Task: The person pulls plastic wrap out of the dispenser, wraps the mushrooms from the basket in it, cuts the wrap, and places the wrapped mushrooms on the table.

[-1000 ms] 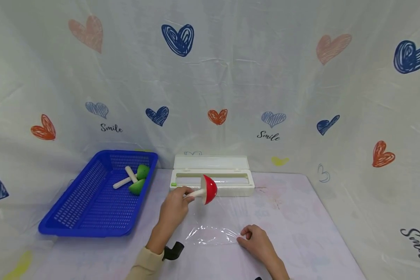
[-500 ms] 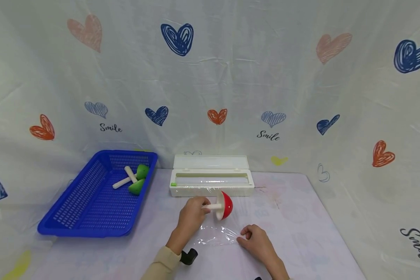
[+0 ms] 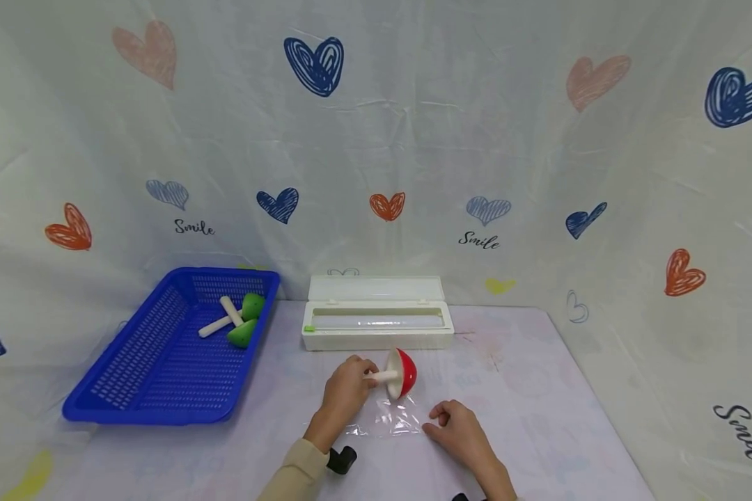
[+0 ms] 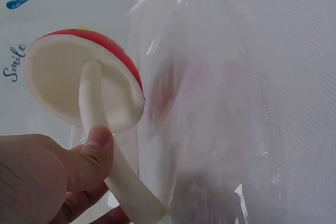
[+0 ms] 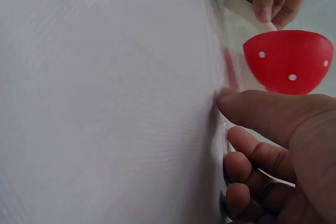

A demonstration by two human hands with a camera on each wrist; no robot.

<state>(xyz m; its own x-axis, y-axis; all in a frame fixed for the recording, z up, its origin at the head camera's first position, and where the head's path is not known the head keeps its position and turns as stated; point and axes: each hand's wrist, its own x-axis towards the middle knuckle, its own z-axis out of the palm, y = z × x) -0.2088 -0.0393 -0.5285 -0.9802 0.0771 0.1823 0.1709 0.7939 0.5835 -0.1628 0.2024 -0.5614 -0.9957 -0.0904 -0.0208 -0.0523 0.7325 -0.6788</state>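
My left hand (image 3: 346,391) grips a toy mushroom (image 3: 404,374) by its white stem, thumb on top, as the left wrist view shows. The red cap with white dots points right, and the mushroom lies sideways close over a sheet of clear cling film (image 3: 396,417). The film spreads on the table in front of the dispenser, shiny and wrinkled along its near edge. At the film's near right corner, my right hand (image 3: 460,435) pinches it with thumb and fingers. In the right wrist view, the other fingers (image 5: 238,198) of that hand are curled.
A white cling film dispenser (image 3: 378,339) with its lid raised stands at the back of the table. To the left, a blue plastic basket (image 3: 157,415) holds two green-capped toy mushrooms (image 3: 243,334). A heart-printed sheet (image 3: 407,139) hangs behind.
My left hand has carried the toy mushroom right and nearer, from in front of the dispenser to low over the film. The right hand has stayed at the film's corner.
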